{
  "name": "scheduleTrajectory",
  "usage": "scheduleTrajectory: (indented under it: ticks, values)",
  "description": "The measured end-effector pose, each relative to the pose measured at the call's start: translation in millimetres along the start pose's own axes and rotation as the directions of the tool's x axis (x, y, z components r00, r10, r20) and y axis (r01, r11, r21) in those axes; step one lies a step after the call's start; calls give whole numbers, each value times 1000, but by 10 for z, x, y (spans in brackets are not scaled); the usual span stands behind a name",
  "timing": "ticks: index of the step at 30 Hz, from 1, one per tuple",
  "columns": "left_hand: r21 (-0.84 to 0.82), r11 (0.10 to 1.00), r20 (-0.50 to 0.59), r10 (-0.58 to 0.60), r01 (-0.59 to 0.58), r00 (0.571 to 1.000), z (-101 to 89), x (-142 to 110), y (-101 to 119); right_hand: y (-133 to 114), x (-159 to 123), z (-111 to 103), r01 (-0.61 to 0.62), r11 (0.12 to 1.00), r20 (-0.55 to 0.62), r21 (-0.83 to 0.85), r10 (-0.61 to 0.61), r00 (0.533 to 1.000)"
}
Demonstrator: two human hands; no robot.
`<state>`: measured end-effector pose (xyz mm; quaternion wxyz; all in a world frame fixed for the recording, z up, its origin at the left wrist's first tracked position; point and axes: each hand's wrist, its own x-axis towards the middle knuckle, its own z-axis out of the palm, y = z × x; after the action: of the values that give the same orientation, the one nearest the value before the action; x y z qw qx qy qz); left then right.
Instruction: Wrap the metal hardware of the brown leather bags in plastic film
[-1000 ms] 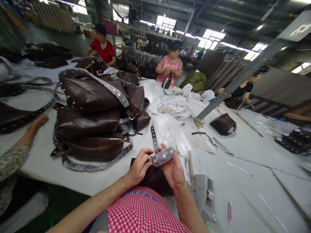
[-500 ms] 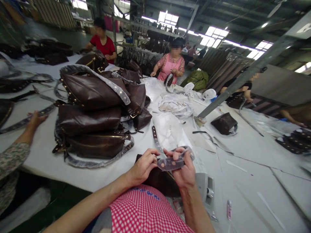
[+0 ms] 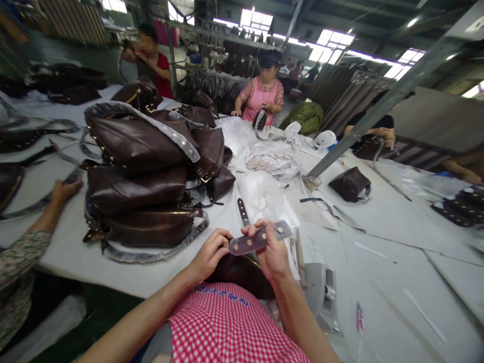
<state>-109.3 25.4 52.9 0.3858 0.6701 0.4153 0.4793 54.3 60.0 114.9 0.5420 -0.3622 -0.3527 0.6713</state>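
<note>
Between my two hands stretches a studded brown bag strap [image 3: 245, 244] in clear plastic wrap. My left hand [image 3: 212, 252] pinches its left end, fingers closed. Further along, my right hand [image 3: 273, 252] grips the strap between thumb and fingers, and the wrapped part sticks out past it. Below the hands, against my checked apron, lies a dark brown leather handbag [image 3: 242, 275], partly covered by my hands. A brown strap end with metal eyelets [image 3: 242, 212] lies on the table just beyond my hands.
Brown handbags [image 3: 139, 184] are piled at left. A co-worker's hand [image 3: 66, 191] touches a strap beside them. A grey tape dispenser [image 3: 321, 292] stands at right, near a pink-handled tool [image 3: 359, 317]. A slanted metal post [image 3: 340, 151] rises from the table. Co-workers stand across it.
Both hands have shifted slightly left, and the strap now lies straighter, its right part no longer curled over my right hand. A co-worker in red has raised a bag.
</note>
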Motion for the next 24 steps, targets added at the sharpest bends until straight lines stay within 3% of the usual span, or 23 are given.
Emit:
scheduleTrajectory:
  ticks: [2,4,9,12,17,19,21,24]
  values:
    - [-74,996,-45,-52,49,998,44,-11,-27,29,6,37,-12,1000,30,-7,12,999]
    - [-119,992,-25,-54,51,998,108,-23,-12,52,13,65,-15,999,66,-33,17,998]
    - [-25,999,-8,47,-47,999,224,-66,118,-14,-48,-27,-31,999,66,-13,32,997]
    - [-61,996,61,75,-71,995,236,-48,188,-118,-149,-139,13,999,96,36,-16,995]
    - [-356,933,158,-3,59,987,210,59,279,-229,-242,-213,86,995,142,-55,-78,987]
    - [-337,939,149,-24,74,988,211,94,332,-272,-212,-181,110,981,132,-163,-89,987]
    - [-186,980,108,-53,73,993,236,123,396,-318,-138,-89,146,923,150,-357,-97,984]
    - [11,993,44,-120,120,992,307,165,461,-344,65,178,316,686,329,-656,-117,937]
